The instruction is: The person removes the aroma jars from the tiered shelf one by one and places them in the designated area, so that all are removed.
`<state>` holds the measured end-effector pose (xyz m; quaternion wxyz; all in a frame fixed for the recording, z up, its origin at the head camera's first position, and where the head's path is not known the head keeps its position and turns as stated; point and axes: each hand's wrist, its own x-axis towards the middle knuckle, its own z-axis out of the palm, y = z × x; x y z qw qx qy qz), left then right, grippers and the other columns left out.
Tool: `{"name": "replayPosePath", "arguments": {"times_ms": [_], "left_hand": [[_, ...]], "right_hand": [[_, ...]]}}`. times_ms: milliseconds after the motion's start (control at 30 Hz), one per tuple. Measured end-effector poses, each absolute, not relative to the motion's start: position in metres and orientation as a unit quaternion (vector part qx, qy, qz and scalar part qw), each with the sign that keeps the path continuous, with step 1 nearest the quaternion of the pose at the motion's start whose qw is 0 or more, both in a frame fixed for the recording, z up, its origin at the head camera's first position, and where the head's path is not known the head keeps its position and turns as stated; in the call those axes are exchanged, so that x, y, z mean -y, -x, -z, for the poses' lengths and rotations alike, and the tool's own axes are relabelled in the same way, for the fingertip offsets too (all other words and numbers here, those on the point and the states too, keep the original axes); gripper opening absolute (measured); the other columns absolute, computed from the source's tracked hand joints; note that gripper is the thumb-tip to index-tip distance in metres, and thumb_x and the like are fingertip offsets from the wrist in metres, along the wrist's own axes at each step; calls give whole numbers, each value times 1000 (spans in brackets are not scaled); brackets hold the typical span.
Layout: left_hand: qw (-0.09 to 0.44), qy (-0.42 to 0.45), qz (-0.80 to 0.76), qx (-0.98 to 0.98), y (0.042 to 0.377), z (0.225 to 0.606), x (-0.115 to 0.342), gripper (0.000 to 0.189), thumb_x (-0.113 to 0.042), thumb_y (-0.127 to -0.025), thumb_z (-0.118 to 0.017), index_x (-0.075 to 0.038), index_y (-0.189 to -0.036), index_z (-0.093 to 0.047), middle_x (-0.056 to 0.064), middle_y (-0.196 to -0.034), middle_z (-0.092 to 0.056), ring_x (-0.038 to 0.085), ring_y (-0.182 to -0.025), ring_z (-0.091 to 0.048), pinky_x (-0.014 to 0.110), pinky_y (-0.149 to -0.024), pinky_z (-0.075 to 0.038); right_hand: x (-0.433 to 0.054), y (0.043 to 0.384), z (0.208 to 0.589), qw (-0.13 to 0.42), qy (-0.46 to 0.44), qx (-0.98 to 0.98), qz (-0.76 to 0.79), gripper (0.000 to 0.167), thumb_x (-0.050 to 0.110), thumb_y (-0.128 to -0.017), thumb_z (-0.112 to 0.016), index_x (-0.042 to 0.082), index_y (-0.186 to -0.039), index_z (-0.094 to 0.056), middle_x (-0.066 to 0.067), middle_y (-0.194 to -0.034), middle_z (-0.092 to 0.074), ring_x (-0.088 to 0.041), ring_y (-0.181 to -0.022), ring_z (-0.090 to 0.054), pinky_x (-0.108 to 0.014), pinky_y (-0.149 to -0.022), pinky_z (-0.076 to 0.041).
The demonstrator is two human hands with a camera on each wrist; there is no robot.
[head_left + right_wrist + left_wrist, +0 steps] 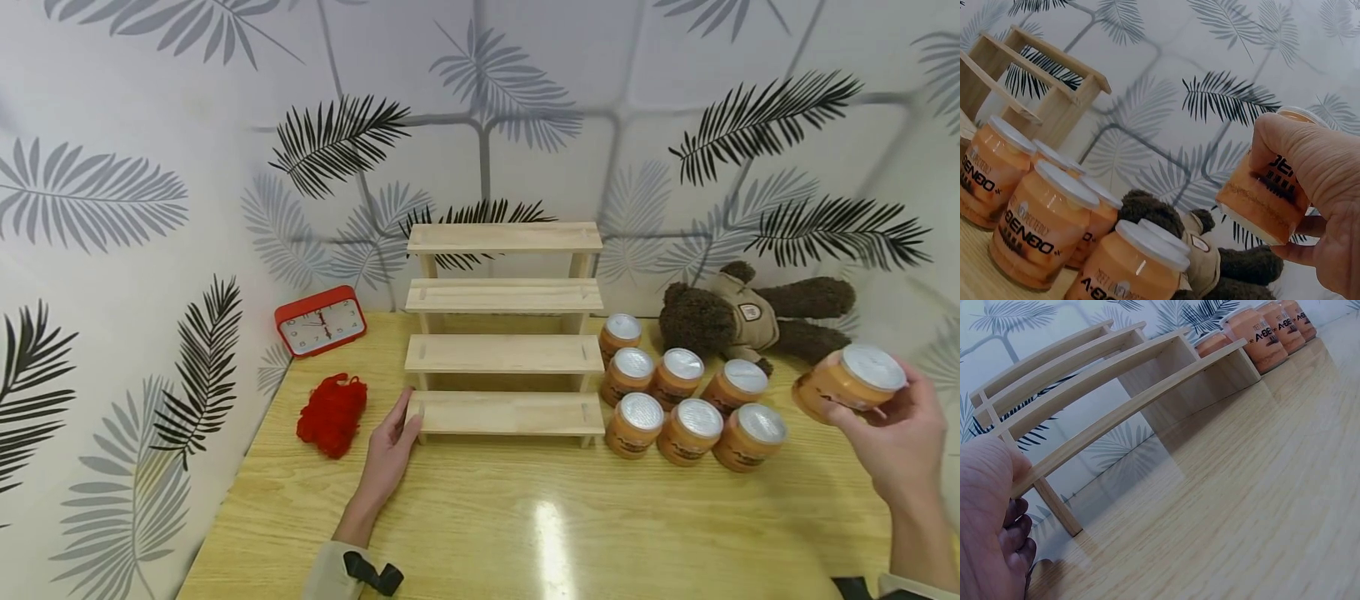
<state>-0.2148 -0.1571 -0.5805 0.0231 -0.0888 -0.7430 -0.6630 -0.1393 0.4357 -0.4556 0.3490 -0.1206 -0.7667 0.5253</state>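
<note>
A pale wooden four-step display shelf (504, 354) stands at the middle of the table. My left hand (390, 443) holds the left end of its lowest step; in the left wrist view the thumb lies against the board's end and the fingers curl below. Off to the right, my right hand (903, 437) grips an orange can (840, 385) with a silvery lid, raised and tilted. The right wrist view shows dark lettering on this can (1266, 187), with the thumb across its near side. Several matching cans (690, 431) stand grouped right of the shelf.
A brown teddy bear (753, 321) in a beige top lies behind the cans. Left of the shelf are a red clock (322, 323) and a bundle of red yarn (333, 415). The leaf-patterned wall (540, 167) rises directly behind the table (465, 517).
</note>
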Motion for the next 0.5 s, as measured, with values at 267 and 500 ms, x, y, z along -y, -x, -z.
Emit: {"name": "replayPosePath", "arguments": {"times_ms": [267, 500], "left_hand": [[22, 87, 661, 745, 214, 579, 156, 63, -25, -110, -57, -7, -165, -31, 10, -169, -31, 23, -152, -35, 7, -107, -36], [25, 88, 664, 743, 215, 580, 156, 63, -24, -110, -56, -6, -165, -31, 11, -169, -31, 24, -152, -34, 8, -108, -36]], "right_hand": [[-461, 124, 485, 316, 172, 705, -611, 79, -32, -74, -62, 15, -137, -56, 5, -111, -61, -2, -90, -61, -5, -72, -51], [-475, 115, 521, 279, 156, 734, -599, 79, -29, -78, -67, 21, -137, -51, 12, -113, -57, 4, -96, -58, -4, -73, -50]]}}
